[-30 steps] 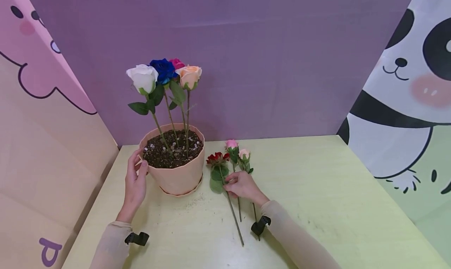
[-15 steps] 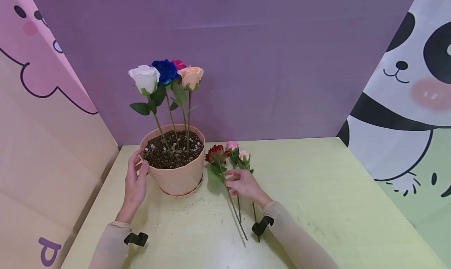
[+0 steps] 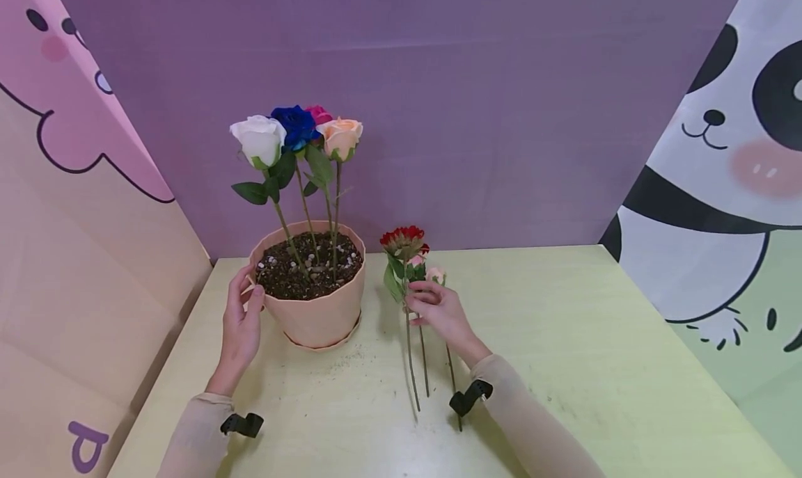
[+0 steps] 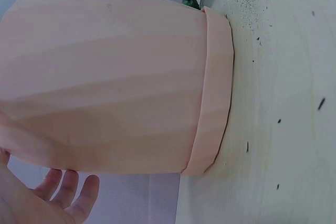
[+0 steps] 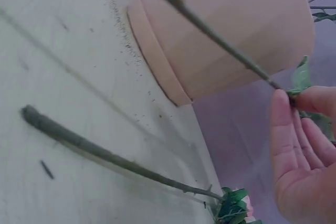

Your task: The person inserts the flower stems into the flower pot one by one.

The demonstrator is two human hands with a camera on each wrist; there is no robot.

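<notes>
A pot (image 3: pixel 316 319) stands at the table's (image 3: pixel 564 353) ten o'clock, four flowers (image 3: pixel 293 127) in its soil (image 3: pixel 282 281); at the pot's three o'clock lie two loose flowers (image 3: pixel 435 275).

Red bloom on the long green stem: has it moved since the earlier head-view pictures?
Yes: against the round peach-pink pot, the red bloom has shifted up and right in the head view.

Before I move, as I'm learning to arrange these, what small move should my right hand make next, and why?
I'd probably carry the red flower left toward the soil, keeping its stem pointing down. Your right hand pinches it, and it looks lifted off the table; your left hand is at the pot, where four flowers already stand.
</notes>
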